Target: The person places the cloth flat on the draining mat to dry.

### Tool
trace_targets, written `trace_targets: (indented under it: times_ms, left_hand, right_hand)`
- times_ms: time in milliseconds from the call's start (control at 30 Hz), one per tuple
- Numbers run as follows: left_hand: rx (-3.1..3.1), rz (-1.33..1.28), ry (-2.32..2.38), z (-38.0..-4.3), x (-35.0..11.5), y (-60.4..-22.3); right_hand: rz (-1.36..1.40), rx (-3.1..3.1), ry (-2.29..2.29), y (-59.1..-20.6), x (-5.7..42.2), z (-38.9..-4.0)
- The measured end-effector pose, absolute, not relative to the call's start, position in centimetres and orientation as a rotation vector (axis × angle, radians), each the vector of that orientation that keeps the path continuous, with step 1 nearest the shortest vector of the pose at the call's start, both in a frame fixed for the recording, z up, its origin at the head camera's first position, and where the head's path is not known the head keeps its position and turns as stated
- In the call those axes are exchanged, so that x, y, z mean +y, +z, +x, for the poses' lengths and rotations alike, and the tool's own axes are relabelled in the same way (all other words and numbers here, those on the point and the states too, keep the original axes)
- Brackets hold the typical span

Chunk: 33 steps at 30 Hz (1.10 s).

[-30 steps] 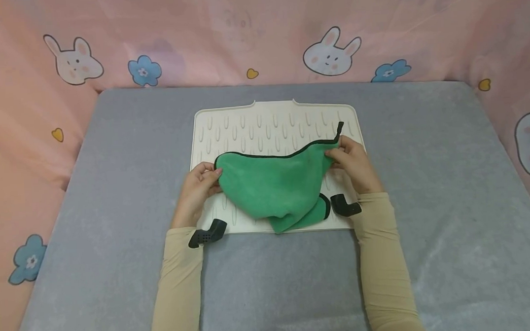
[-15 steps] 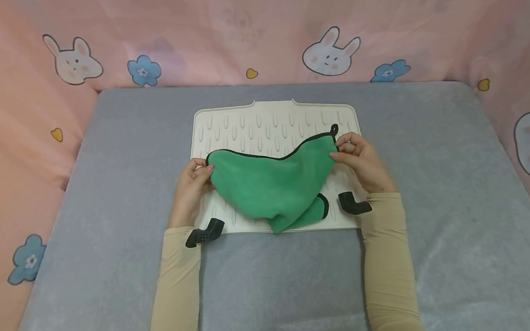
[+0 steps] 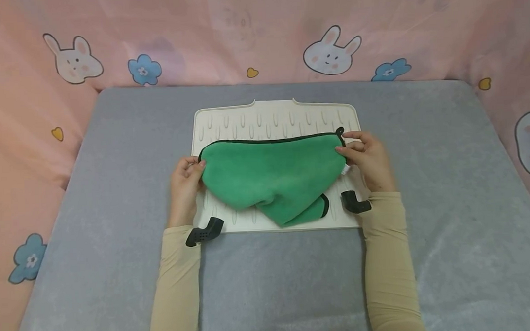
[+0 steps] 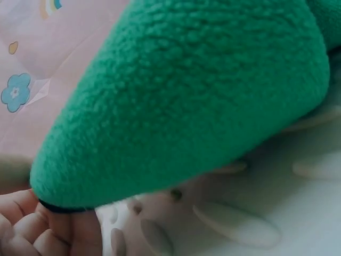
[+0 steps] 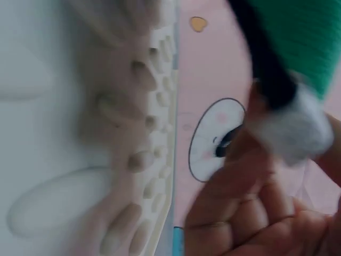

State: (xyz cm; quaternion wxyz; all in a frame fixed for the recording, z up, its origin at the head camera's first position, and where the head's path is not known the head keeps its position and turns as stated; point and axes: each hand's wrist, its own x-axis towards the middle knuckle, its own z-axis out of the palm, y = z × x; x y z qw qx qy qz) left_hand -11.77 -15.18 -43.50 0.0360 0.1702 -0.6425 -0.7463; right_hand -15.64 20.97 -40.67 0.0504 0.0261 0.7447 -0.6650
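Observation:
A fuzzy green cloth [image 3: 270,172] with black edging is stretched between both hands over a white ridged mat [image 3: 267,117]. My left hand [image 3: 183,189] pinches its left corner; in the left wrist view the thumb and curled fingers [image 4: 37,232] meet at the black edge. The right corner, with a small black hanging loop [image 3: 340,131], is pinched by my right hand [image 3: 369,161]. A white tag [image 5: 298,130] hangs beside those fingers in the right wrist view. The top edge runs nearly straight, while the lower part droops in a fold toward the mat's front edge.
The mat lies on a grey cloth-covered table [image 3: 279,283]. Behind and at the sides hangs a pink curtain [image 3: 197,35] printed with rabbits, flowers and hearts. A black camera mount sits on each wrist.
Both hands have moved apart, the left hand leftward and the right hand slightly rightward. The cloth's sagging top edge has straightened and the white tag has come into view.

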Motion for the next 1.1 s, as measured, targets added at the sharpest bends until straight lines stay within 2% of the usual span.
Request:
trace_targets:
  times_ms: [133,300,500,767,1100]
  left_hand:
    - [-2.108,0.523,-2.274,-11.8,-15.1,-43.4]
    - [-2.199,0.494,-2.301,-11.8,-15.3,-43.2]
    - [-2.199,0.495,-2.288,-12.3,-15.4,-43.1]
    - [-2.289,0.438,-2.149,-14.9,-15.6,-42.6]
    - [-2.338,0.503,-2.062,-18.8,-16.0,-41.5]
  right_hand:
    - [0.150,2.364,-1.623,-40.6,21.0,-15.7]
    - [0.013,2.371,-1.327,-40.4,21.4,-15.6]
    - [-0.056,2.338,-1.457,-40.4,21.6,-16.1]
    - [-0.020,2.492,-1.435,-40.3,21.2,-18.1]
    - [0.151,2.576,-1.386,-39.5,20.2,-21.2]
